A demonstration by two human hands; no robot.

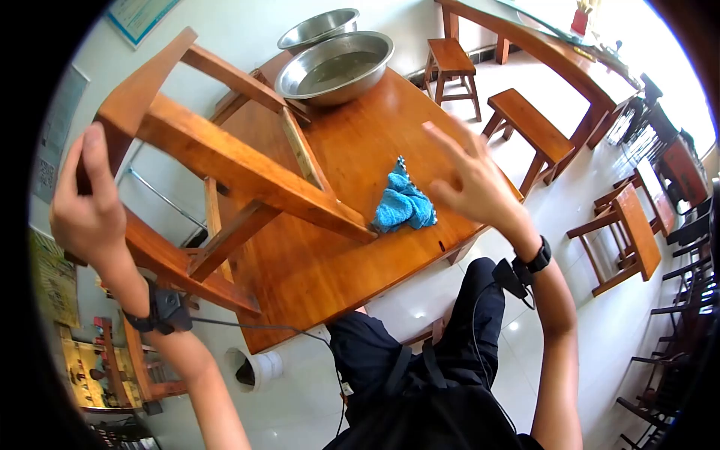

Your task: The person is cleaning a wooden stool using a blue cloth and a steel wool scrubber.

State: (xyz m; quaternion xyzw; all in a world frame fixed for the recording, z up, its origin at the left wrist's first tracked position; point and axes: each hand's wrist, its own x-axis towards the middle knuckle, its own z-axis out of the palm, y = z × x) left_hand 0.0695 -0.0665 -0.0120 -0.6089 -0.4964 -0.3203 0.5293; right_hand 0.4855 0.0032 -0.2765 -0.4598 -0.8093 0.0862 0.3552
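Observation:
A wooden stool (240, 169) lies tipped on its side on the wooden table (352, 262), its legs pointing toward the table's middle. My left hand (90, 199) grips the stool's seat end at the far left, fingers wrapped round its edge. Over the table's right part, my right hand (476, 180) is raised with its fingers spread, holding nothing. Just left of it a crumpled blue cloth (405, 204) rests on the tabletop, near the end of one stool leg.
Two metal basins stand at the table's back, the nearer one (337, 69) holding water. Small wooden stools (529, 127) and a long table (540, 45) are at the right. A white bin (264, 367) stands on the floor below.

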